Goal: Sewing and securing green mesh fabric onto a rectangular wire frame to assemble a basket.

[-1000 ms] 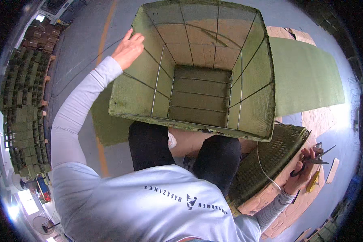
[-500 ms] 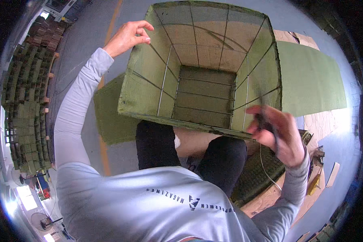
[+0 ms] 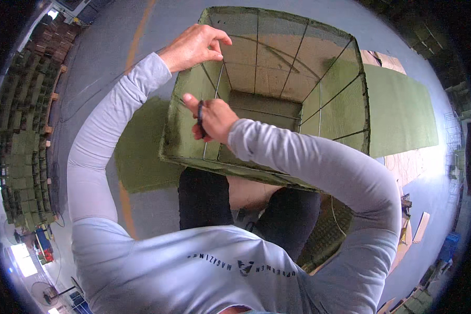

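A large green fabric box (image 3: 336, 107) on a wire frame, its open side facing me, rests at my knees. By its upper left edge, my left hand (image 3: 193, 47) has curled fingers drawn toward the thumb; whatever they hold is too small to make out. My right hand (image 3: 218, 119) reaches across the box's opening to its left side, closed round small scissors (image 3: 200, 120). Their dark handle loops show at the fingers; the blades are hidden. My right forearm covers part of the box's lower front edge.
Green sheet material (image 3: 400, 107) lies over boards at the right, and another green piece (image 3: 141, 152) is on the floor at the left. Stacked green goods (image 3: 26, 136) line the far left. A dark textured mat (image 3: 327, 230) lies beside my right leg.
My right hand has swung left across the box with the scissors, from its right edge to its left side. The left hand and the box have shifted slightly right in view.
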Demonstrator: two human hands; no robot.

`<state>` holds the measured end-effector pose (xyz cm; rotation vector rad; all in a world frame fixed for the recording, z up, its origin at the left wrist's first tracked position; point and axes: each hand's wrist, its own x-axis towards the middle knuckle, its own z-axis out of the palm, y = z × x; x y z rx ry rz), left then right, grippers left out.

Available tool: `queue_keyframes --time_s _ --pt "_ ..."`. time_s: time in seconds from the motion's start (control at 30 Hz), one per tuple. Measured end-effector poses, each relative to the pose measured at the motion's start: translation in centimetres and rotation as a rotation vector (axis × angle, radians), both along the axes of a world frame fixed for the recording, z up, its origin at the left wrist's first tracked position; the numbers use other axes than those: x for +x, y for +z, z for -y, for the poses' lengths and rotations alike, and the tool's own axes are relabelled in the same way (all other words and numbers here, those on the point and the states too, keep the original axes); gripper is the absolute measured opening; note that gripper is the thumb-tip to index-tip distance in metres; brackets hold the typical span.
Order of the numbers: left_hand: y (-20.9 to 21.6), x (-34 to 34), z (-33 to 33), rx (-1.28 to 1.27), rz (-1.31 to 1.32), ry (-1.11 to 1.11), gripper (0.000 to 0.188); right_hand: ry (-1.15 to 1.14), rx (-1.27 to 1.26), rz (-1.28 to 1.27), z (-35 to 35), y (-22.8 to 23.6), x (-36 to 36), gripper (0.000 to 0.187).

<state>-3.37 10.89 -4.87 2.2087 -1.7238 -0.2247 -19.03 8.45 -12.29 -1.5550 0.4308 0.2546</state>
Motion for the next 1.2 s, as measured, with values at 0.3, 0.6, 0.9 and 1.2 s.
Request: queue_keyframes --time_s 0.3,0.6,0.9,1.2 --pt "-0.1 0.3 -0.3 -0.005 -0.083 0.011 0.03 -0.086 0.122 0.014 -2.6 0.1 3.7 0.062" --pt "-0.2 -0.1 -0.5 -0.02 -0.094 0.003 0.029 -0.11 -0.11 0.073 -3.4 0.0 3.4 0.068" --pt "-0.5 0.2 -1.0 -0.044 -0.12 0.001 0.028 -0.198 -0.207 0.204 -3.9 -0.8 3.2 0.07" --pt "-0.4 1.4 -1.6 -0.16 -0.436 0.041 0.025 -0.112 -0.002 0.13 -1.8 -0.2 0.9 0.063"
